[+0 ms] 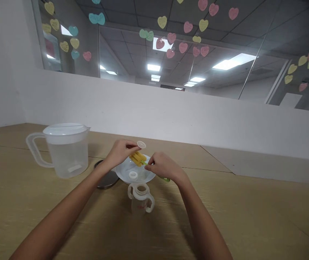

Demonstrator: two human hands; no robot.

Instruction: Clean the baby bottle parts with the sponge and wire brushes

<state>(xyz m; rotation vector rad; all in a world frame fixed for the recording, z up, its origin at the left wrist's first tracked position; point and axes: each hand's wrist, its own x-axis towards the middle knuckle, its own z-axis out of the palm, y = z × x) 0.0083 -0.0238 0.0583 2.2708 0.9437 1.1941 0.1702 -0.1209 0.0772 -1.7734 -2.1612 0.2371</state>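
My left hand (pixel 123 151) pinches a small round translucent disc (pixel 141 144) at its edge, above a clear bowl (pixel 120 173). In my right hand (pixel 163 166) is a bottle brush with a yellow sponge head (pixel 137 158) and a green handle (pixel 166 179). The sponge head is over the bowl, just below the disc; whether they touch I cannot tell. A white ring-shaped cap (pixel 133 175) lies in the bowl. Nearer to me, a translucent two-handled baby bottle (pixel 139 205) stands upright with its top uncovered.
A large translucent lidded pitcher (pixel 69 155) stands at the left. Under my left forearm is a dark round plate or tray (pixel 108 179), partly hidden. Behind the brown table (pixel 252 216) is a white wall (pixel 143 104) with a window above, dotted with heart-shaped notes.
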